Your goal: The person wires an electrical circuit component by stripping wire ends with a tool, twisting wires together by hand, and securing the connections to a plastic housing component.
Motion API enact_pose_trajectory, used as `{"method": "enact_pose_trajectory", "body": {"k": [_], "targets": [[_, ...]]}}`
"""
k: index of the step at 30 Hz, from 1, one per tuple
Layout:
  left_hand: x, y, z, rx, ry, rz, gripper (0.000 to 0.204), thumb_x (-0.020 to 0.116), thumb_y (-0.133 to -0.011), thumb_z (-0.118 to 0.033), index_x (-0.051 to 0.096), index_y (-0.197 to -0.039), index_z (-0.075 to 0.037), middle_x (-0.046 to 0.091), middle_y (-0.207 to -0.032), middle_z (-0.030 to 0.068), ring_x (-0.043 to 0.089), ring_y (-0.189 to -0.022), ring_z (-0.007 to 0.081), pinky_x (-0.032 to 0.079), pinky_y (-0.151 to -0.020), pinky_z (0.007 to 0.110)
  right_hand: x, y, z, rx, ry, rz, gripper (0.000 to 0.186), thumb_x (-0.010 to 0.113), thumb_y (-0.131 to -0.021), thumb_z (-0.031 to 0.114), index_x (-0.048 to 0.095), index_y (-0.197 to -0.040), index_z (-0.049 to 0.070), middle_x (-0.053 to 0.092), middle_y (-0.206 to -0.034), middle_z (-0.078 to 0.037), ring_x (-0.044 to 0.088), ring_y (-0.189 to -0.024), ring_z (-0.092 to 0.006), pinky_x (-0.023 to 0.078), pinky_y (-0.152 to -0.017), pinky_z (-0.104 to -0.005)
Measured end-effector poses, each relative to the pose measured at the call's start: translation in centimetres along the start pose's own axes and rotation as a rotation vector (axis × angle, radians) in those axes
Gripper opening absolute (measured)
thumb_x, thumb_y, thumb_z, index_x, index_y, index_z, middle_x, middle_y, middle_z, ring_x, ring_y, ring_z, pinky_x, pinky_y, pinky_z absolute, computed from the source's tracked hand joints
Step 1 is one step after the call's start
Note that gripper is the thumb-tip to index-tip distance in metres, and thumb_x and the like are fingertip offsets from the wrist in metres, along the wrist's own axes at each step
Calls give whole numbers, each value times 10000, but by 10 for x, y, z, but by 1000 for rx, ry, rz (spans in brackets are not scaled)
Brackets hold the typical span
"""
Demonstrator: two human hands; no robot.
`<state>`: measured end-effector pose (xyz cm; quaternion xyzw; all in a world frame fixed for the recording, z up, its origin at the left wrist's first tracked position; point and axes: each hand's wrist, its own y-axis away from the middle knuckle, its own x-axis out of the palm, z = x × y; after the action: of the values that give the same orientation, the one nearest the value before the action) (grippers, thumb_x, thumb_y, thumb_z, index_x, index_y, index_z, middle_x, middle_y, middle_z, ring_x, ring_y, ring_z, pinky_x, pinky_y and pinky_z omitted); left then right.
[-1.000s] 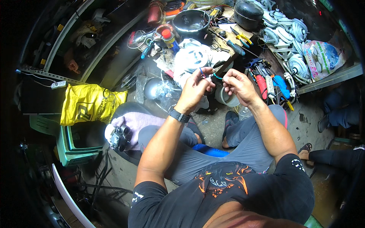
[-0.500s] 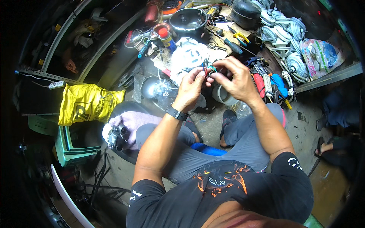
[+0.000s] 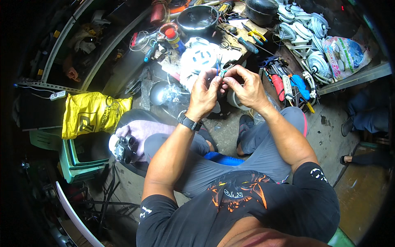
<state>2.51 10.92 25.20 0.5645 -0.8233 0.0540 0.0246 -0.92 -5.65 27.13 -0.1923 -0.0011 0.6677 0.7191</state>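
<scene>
My left hand (image 3: 204, 94) and my right hand (image 3: 248, 88) meet in front of me, thumbs and fingertips pinching thin coloured wires (image 3: 218, 68). A blue strand and a green one show above the fingertips, with a bit of red between the hands. What exactly each fingertip grips is partly covered by the fingers. Just behind the left hand lies a white round plastic housing (image 3: 196, 57) with slots, which the wires appear to come up beside. Whether the wires join it cannot be made out.
Behind my hands stand a black bowl (image 3: 198, 19), a red-capped bottle (image 3: 174, 38) and yellow-handled pliers (image 3: 256, 34). To the right lie a blue-handled screwdriver (image 3: 248, 45), red-handled tool (image 3: 277, 87) and several grey-white motor parts (image 3: 317, 61). A yellow sack (image 3: 94, 115) sits left.
My right hand's fingers have closed in beside the left fingertips on the wires. The whole view has shifted slightly. At the far right, another person's sandalled foot has moved.
</scene>
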Motion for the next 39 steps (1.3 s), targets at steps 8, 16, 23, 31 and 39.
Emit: {"method": "enact_pose_trajectory", "body": {"k": [8, 16, 23, 31, 39], "targets": [[-13, -2, -5, -109, 32, -73, 229, 499, -1055, -174, 585, -1159, 11, 613, -881, 57, 632, -692, 90, 515, -574, 215, -39, -7, -32, 10, 112, 49, 134, 601, -944, 121, 636, -982, -3, 704, -858, -101, 696, -808, -218, 536, -751, -340], [-25, -8, -5, -93, 139, -39, 243, 553, -1033, -185, 599, -1187, -2, 621, -891, 28, 614, -714, 108, 448, -588, 216, -19, -23, -104, 325, 310, 796, 475, 478, -1030, 379, 504, -1422, 113, 571, -1399, -142, 533, -1305, -268, 389, -1104, -390], [-37, -6, -12, -200, 216, 4, 264, 576, -1018, -201, 608, -1223, -37, 640, -908, 17, 584, -734, 91, 445, -638, 206, 5, 0, -89, 372, -160, 642, 443, 650, -960, 233, 546, -1367, 93, 658, -1190, -72, 591, -1072, -139, 490, -922, -313], [-57, -21, 10, -18, 79, -88, 239, 576, -1000, -165, 613, -1173, -3, 691, -969, 73, 627, -882, 125, 485, -835, 285, 23, -8, -62, 544, -173, 422, 245, 585, -1019, 290, 611, -1112, 64, 627, -849, 6, 587, -768, -83, 488, -672, -242], [-37, -19, 10, 46, -524, 270, 346, 598, -1015, -248, 581, -1259, -3, 613, -936, 9, 556, -752, 76, 473, -659, 248, -13, -32, -41, -158, 323, 202, 306, 519, -1023, 285, 645, -1106, 19, 657, -842, -123, 651, -795, -229, 493, -709, -335]]}}
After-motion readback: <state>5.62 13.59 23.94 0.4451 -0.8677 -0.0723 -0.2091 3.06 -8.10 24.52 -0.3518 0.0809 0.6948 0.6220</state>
